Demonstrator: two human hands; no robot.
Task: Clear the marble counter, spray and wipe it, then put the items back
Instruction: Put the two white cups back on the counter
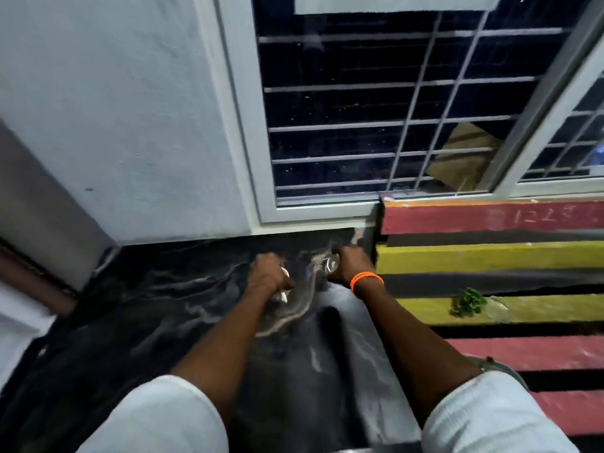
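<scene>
Dark marble surface (183,308), pale veining, set under a barred window (376,103) and a white wall; striped red-and-yellow slatted bench (490,256) just beyond the right hand. Left hand (268,276): curled shut around a small clear, glass-like item (283,291), part showing above and below the fist. Right hand (349,264), orange bracelet (366,278) at the wrist: closed on a second small clear item (331,263), near the window corner. Both items too blurred to name further. Handling, by judgement: rigid, light, smooth, likely breakable; hold around the body with a full wrap, set down gently. Green leafy sprig (468,301) lies on a yellow slat, well right of the hands.
</scene>
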